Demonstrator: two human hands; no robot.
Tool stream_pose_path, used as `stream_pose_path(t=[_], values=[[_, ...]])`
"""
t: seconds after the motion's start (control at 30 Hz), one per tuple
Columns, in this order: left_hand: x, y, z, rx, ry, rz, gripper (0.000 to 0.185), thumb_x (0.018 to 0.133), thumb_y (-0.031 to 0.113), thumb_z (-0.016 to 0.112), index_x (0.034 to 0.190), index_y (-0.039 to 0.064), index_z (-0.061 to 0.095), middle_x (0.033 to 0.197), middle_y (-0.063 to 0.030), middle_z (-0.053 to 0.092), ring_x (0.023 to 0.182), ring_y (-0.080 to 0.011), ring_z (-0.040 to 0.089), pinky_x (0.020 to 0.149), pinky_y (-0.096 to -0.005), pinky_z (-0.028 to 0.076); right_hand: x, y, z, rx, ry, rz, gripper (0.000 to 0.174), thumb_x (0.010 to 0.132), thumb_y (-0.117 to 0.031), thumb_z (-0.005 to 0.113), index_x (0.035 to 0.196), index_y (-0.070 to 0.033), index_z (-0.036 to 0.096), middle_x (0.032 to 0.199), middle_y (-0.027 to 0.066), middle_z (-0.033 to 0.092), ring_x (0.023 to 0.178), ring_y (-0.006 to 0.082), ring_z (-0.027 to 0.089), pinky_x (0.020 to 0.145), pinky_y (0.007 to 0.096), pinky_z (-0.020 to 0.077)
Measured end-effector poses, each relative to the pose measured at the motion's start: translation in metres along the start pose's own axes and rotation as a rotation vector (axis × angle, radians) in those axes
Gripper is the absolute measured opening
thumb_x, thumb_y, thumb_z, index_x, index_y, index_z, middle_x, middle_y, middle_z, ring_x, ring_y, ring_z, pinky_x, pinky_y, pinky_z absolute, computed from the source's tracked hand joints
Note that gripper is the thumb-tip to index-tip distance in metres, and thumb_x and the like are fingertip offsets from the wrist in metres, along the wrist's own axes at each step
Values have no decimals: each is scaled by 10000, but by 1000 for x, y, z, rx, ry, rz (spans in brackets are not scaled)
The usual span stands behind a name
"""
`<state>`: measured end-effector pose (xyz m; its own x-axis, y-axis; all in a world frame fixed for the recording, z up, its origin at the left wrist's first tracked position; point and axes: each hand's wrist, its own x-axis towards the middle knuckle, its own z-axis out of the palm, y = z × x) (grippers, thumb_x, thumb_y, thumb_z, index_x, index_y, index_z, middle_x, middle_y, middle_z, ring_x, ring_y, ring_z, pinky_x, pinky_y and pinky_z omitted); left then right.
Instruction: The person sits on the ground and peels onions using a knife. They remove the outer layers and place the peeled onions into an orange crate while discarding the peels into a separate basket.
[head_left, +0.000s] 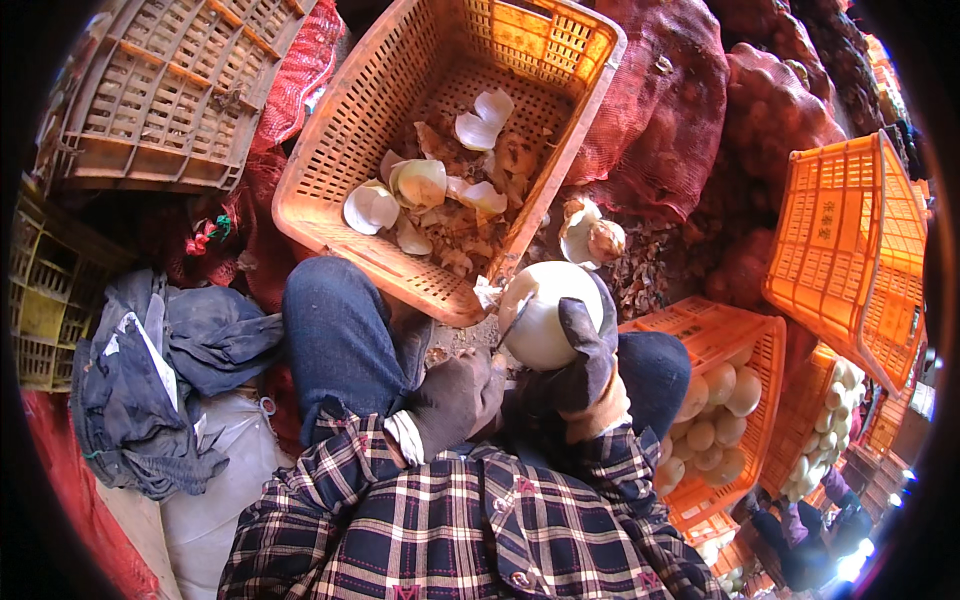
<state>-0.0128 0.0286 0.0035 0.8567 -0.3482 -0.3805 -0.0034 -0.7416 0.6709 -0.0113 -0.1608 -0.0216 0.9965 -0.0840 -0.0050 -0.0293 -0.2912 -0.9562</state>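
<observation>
My right hand (589, 352), in a dark worn glove, holds a large peeled white onion (551, 315) between my knees. In my left hand (461, 390), also gloved, is a small knife (516, 322) whose thin blade lies against the onion's left side; its handle is mostly hidden in the glove. A strip of skin stands off the onion near the blade. Just beyond, an orange plastic crate (360, 142) holds onion skins (484, 120) and dry brown peel. An onion with loose skin (606, 240) lies on the ground right of that crate.
Red mesh sacks of onions (652, 90) stand at the upper right. Orange crates of peeled onions (705, 431) are at my right, below a tilted crate (825, 217). A slatted crate (172, 97) and dark cloth (165, 352) are at left. People (810, 525) are at the lower right.
</observation>
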Motion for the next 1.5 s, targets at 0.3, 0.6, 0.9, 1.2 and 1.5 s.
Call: stream_pose_path(t=[0.3,0.6,0.9,1.2,1.5], values=[[-4,20,-23,32,-19,-18,289,971,272,538,857,19,620,664,-244,620,639,-408,659,567,-482,522,0,-12,6,189,128,-1,636,699,0,706,1295,-141,533,1364,338,441,1185,519,530,969,530,480],[-7,10,-30,-6,71,29,228,947,201,582,908,-24,596,666,-237,595,623,-394,640,540,-467,486,3,-14,15,205,103,78,626,698,-15,701,1289,-143,537,1336,317,468,1155,503,550,947,513,492],[-3,-3,-15,181,148,64,197,907,203,605,875,9,609,683,-218,598,637,-389,632,570,-443,495,35,-22,37,554,286,266,617,698,-29,696,1284,-146,541,1308,297,494,1125,487,570,925,496,504],[-2,-2,-21,228,26,-59,186,862,210,614,880,26,585,718,-206,612,692,-392,650,662,-474,516,18,-22,30,381,226,265,608,698,-44,691,1278,-149,545,1280,276,521,1095,470,590,903,479,516],[3,6,-23,309,-20,-8,213,821,175,599,948,6,574,775,-203,622,733,-373,647,660,-452,519,-24,-16,7,-276,-29,216,598,698,-59,686,1273,-151,549,1252,255,548,1065,454,610,881,461,527]])
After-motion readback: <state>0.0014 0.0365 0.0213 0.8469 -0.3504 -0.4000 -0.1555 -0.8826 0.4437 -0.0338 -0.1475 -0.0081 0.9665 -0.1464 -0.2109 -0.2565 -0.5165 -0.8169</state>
